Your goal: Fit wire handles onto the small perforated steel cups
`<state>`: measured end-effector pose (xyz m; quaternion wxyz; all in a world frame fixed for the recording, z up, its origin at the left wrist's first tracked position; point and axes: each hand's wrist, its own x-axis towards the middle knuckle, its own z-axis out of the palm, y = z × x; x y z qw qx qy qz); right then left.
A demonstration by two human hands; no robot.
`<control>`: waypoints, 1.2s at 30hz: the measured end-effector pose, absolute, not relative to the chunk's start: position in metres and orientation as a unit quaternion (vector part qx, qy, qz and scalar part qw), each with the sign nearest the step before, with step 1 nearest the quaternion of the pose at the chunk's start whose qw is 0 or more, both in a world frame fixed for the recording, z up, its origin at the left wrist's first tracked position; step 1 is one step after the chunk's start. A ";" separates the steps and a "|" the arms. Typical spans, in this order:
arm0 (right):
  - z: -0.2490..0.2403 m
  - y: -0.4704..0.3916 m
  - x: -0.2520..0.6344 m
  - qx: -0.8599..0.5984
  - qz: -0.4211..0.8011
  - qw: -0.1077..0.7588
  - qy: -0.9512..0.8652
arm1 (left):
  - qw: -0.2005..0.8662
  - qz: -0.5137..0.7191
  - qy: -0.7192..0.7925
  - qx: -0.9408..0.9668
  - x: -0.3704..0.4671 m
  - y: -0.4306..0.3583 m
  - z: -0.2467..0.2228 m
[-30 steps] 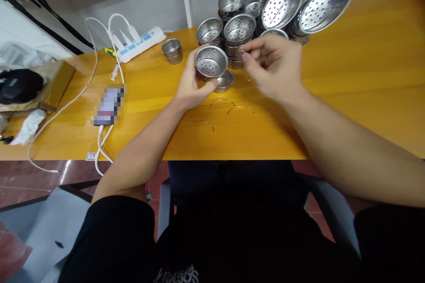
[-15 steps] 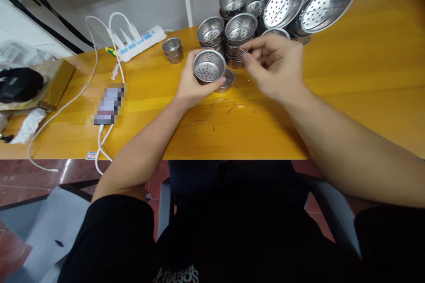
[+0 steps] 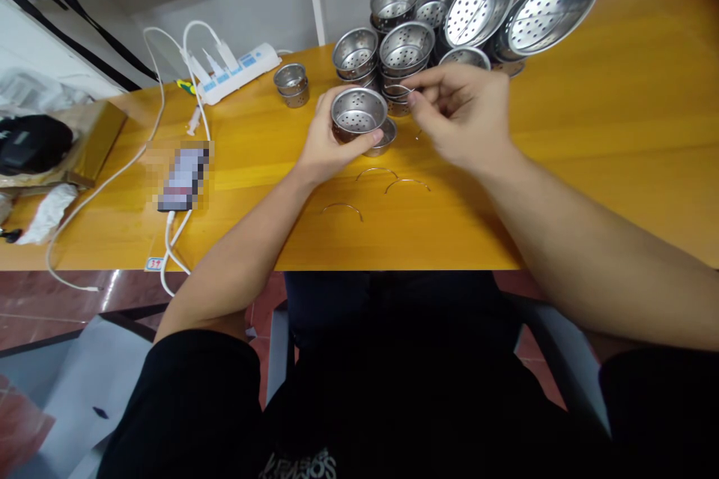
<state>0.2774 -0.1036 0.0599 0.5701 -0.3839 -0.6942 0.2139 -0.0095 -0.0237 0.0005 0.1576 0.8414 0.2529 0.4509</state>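
My left hand (image 3: 326, 138) is wrapped round a perforated metal cup (image 3: 359, 111), its open top tilted toward me. Just right of the cup, my right hand (image 3: 463, 116) pinches a thin curved wire (image 3: 398, 87) between thumb and forefinger. A small metal cup (image 3: 383, 138) stands on the table, partly hidden behind the held cup. Nearer to me lie several loose curved wires (image 3: 407, 181). Stacks of perforated cups (image 3: 407, 49) stand right behind my hands.
Larger perforated bowls (image 3: 553, 13) lean at the back right of the wooden table (image 3: 607, 135). Two small stacked cups (image 3: 292, 86), a power strip (image 3: 241, 75), a phone (image 3: 184, 179) with white cables and a box (image 3: 101, 138) are to the left.
The cup in my left hand has moved slightly right and its opening has tipped. My right hand has shifted a little left with the wire, bringing the two closer together.
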 end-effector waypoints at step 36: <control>0.067 -0.108 0.252 -0.389 0.270 0.559 -0.681 | 0.227 0.433 0.277 0.827 0.017 -0.051 -0.003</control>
